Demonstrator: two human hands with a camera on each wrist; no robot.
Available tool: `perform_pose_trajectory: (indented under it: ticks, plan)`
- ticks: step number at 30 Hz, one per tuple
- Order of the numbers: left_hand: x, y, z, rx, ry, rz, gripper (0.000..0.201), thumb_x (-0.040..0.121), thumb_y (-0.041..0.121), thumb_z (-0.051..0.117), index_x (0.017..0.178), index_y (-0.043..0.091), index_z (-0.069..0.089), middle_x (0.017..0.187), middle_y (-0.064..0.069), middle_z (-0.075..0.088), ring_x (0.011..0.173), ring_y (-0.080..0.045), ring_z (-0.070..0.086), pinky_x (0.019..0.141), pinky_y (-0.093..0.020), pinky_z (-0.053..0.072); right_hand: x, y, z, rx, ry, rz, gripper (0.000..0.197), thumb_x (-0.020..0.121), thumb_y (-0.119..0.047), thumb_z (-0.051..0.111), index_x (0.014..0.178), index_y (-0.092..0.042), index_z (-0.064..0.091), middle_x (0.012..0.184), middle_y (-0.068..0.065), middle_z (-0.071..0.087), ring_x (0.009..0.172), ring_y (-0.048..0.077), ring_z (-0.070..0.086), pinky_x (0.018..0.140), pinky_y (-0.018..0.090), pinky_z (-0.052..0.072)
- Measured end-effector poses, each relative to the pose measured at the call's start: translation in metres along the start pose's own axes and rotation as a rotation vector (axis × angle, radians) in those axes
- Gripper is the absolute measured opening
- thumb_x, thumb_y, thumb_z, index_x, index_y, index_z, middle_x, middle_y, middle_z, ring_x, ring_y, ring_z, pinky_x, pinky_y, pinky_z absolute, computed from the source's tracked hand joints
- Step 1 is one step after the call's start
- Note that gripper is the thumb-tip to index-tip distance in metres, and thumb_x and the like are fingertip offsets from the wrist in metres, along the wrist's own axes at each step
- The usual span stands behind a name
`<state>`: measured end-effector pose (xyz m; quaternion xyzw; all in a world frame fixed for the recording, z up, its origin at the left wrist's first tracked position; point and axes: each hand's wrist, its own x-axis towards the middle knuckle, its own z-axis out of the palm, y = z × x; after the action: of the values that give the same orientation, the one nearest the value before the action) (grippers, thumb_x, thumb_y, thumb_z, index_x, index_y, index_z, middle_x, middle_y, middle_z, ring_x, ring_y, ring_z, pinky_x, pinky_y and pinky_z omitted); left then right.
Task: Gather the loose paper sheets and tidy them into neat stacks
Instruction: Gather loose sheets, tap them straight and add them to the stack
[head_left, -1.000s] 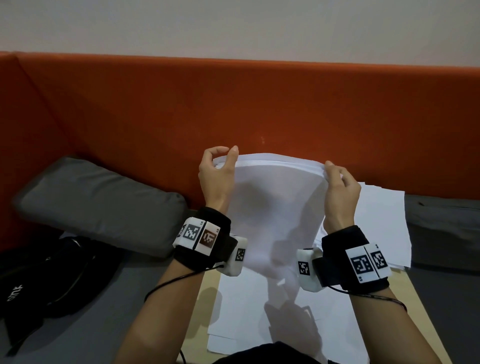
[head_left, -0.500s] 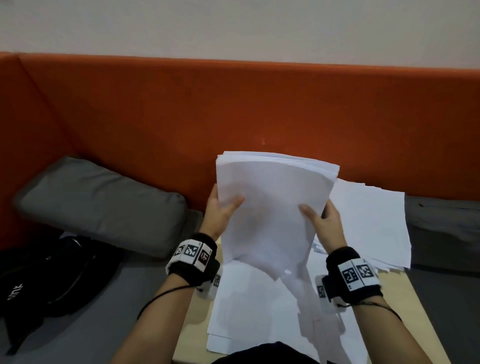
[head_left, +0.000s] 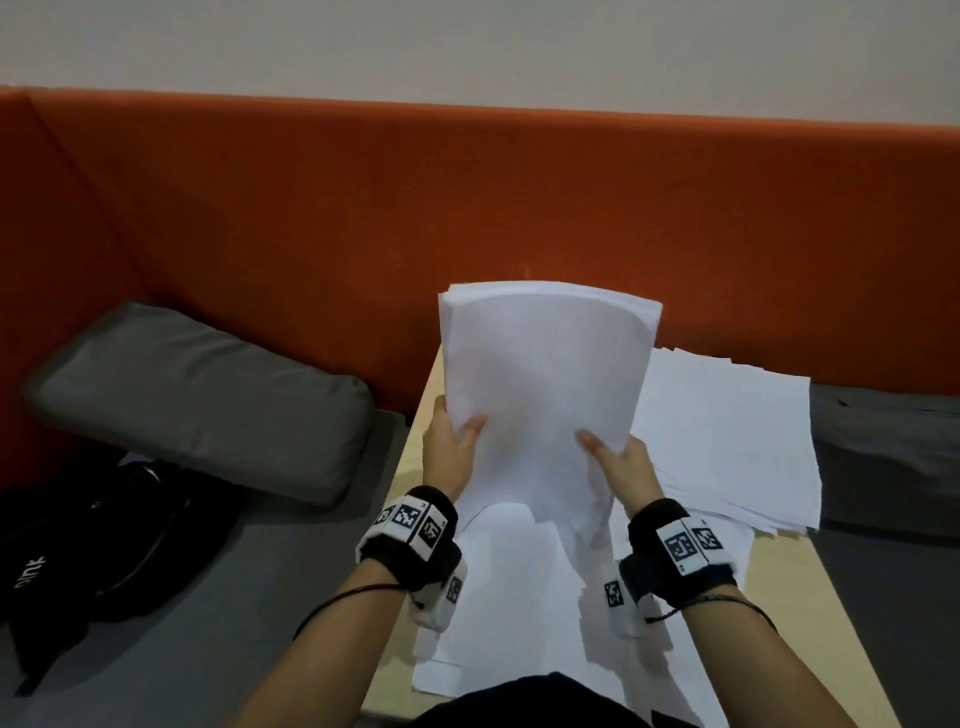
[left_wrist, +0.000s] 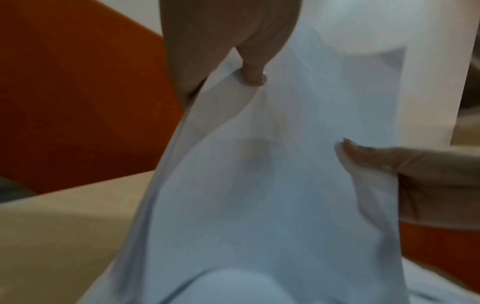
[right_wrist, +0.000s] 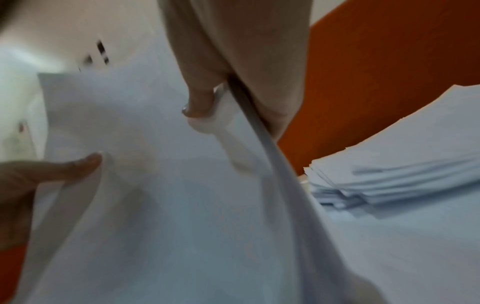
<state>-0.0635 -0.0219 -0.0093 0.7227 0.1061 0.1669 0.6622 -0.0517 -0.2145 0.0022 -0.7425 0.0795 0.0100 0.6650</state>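
Two hands (head_left: 451, 457) (head_left: 621, 460), one bowed white sheaf (head_left: 545, 379).

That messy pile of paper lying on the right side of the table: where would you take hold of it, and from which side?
Probably by its two long side edges, one hand on each, coming in from the near end. The pile on the table lies flat with staggered, fanned edges, so squeezing both sides would keep the sheets together. The left hand and right hand pinch the upright bundle the same way.

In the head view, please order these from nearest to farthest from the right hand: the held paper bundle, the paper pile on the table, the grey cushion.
1. Held paper bundle: gripped by the right hand.
2. Paper pile: beside it, on the right.
3. Grey cushion: far left, beyond the left hand.
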Motion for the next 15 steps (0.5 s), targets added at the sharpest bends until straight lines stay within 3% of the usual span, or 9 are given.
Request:
perform_pose_trajectory:
  ticks: [2,4,7,10,11,13,15]
  plan:
    - [0.001,-0.018,0.000,0.151,-0.058,-0.079,0.044,0.088,0.009,0.061,0.129,0.004,0.045,0.125,-0.012,0.058,0.115,-0.026,0.056,0.101,-0.036,0.043,0.006,0.007,-0.001,-0.034,0.015,0.032,0.036,0.086,-0.018,0.064,0.117,0.000,0.059,0.116,0.019,0.064,0.105,0.029,0.060,0.100,0.045,0.045]
    - [0.005,-0.027,-0.006,0.213,-0.193,-0.190,0.041,0.085,0.007,0.062,0.124,0.009,0.049,0.123,-0.009,0.059,0.116,-0.026,0.055,0.097,-0.034,0.045,0.014,0.007,-0.009,-0.054,0.055,0.006,0.029,0.086,-0.017,0.065,0.112,-0.005,0.062,0.111,0.017,0.066,0.099,0.029,0.062,0.096,0.049,0.048]
    - [0.005,-0.042,-0.022,0.359,-0.382,-0.330,0.046,0.082,0.004,0.065,0.125,0.014,0.051,0.131,-0.009,0.052,0.121,-0.028,0.050,0.102,-0.039,0.042,0.022,0.007,-0.029,-0.134,0.099,-0.028,0.024,0.084,-0.018,0.067,0.107,-0.010,0.064,0.103,0.016,0.067,0.098,0.035,0.063,0.091,0.052,0.050]
    - [0.000,-0.054,-0.032,0.545,-0.386,-0.462,0.063,0.081,0.004,0.068,0.136,0.014,0.040,0.141,-0.013,0.039,0.125,-0.029,0.045,0.100,-0.041,0.044,0.021,0.003,-0.045,-0.152,0.124,-0.007,0.027,0.084,-0.016,0.066,0.109,-0.007,0.063,0.102,0.015,0.065,0.096,0.034,0.062,0.088,0.046,0.051]
    - [-0.003,-0.057,-0.032,0.566,-0.372,-0.505,0.066,0.081,0.002,0.068,0.138,0.013,0.036,0.143,-0.013,0.036,0.123,-0.029,0.046,0.095,-0.038,0.048,0.019,0.001,-0.050,-0.139,0.127,0.002,0.026,0.085,-0.014,0.064,0.110,-0.006,0.062,0.100,0.014,0.064,0.092,0.032,0.060,0.082,0.041,0.051]
    - [-0.009,-0.057,-0.029,0.505,-0.351,-0.558,0.068,0.082,-0.003,0.065,0.140,0.009,0.033,0.143,-0.012,0.033,0.112,-0.027,0.047,0.073,-0.026,0.055,0.016,-0.002,-0.057,-0.103,0.122,0.026,0.023,0.087,-0.010,0.061,0.110,-0.004,0.059,0.096,0.012,0.061,0.083,0.027,0.056,0.067,0.030,0.046]
    - [-0.013,-0.052,-0.023,0.523,-0.367,-0.572,0.061,0.083,-0.004,0.063,0.136,0.004,0.034,0.138,-0.013,0.038,0.100,-0.022,0.048,0.054,-0.015,0.052,0.013,-0.003,-0.063,-0.093,0.098,0.042,0.020,0.089,-0.006,0.058,0.109,-0.004,0.058,0.090,0.011,0.059,0.075,0.024,0.053,0.062,0.028,0.041]
